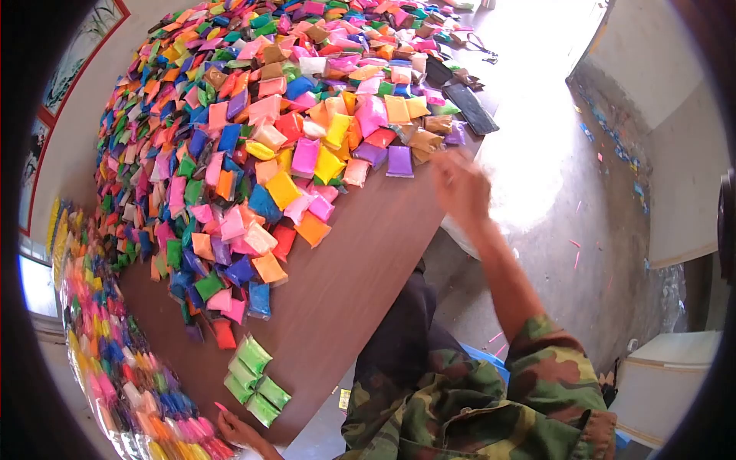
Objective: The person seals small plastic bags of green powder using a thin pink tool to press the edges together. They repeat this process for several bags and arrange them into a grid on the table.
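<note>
My right hand (464,188) is over the table's right edge, beside brown and purple packets. It is blurred and its fingers look bent; whether anything is in them does not show. At the bottom left, my left hand (239,431) is partly visible, with a thin pink stick (221,407) at its closed fingertips. Just right of that hand, several green packets (257,379) lie grouped on the brown table (345,253). A large heap of small coloured packets (230,138), shiny and soft-looking, covers the far and left side of the table.
Clear bags of coloured packets (115,360) line the table's left side. A black phone-like slab (471,109) lies at the heap's right edge. Pink sticks (576,259) and blue scraps litter the floor (537,284). A white box (667,376) stands at the lower right.
</note>
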A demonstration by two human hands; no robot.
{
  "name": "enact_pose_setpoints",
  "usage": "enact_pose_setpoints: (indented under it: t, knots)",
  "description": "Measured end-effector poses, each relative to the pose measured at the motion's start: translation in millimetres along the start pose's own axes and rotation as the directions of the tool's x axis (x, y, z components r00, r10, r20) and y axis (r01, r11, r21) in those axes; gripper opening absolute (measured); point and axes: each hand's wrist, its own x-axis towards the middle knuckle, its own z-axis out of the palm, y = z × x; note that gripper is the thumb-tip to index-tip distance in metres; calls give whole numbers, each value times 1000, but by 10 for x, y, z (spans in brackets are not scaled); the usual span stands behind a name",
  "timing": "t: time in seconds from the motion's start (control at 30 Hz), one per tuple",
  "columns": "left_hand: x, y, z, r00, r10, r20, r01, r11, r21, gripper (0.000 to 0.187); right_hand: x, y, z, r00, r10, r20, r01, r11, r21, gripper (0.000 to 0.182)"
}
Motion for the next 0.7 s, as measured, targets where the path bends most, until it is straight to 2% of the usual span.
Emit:
enact_pose_setpoints:
  t: [0.03,0.07,0.1,0.13,0.2,0.3,0.37,0.4,0.47,0.6,0.67,0.7]
  knots:
    - [4,10,-8,1000,1,7,-1,1000,27,32,248,243,-16,999,41,23,-37,989,-144,16]
    - [9,11,-25,1000,2,14,-3,998,55,32,484,446,-22,993,96,63,-80,972,-219,18]
    - [16,29,-30,1000,2,21,-4,997,82,32,696,583,4,992,127,0,-123,962,-246,19]
    - [22,67,-23,1000,29,12,-30,996,80,33,912,696,24,977,204,53,-175,924,-341,23]
    - [12,163,-28,997,81,-6,-80,994,78,34,1218,793,90,948,283,145,-201,888,-414,27]
    - [-41,1132,-71,1000,-21,0,20,984,178,34,1522,848,189,877,391,278,-201,826,-526,33]
    - [-35,968,-71,1000,7,3,-8,975,222,34,1610,884,268,840,436,324,-187,791,-582,35]
    - [-37,936,-59,1000,21,5,-22,970,241,33,1638,907,294,833,450,323,-204,791,-576,33]
    - [-50,891,-28,994,107,-28,-101,981,163,32,1662,953,324,818,478,322,-239,789,-566,31]
    - [-50,880,13,970,229,-80,-219,969,113,27,1596,907,255,842,446,305,-288,848,-445,26]
    - [-48,857,3,979,185,-85,-178,980,85,27,1589,883,223,825,469,315,-341,858,-385,25]
    - [-33,832,-2,983,164,-88,-158,985,70,27,1570,898,230,847,441,298,-334,876,-348,26]
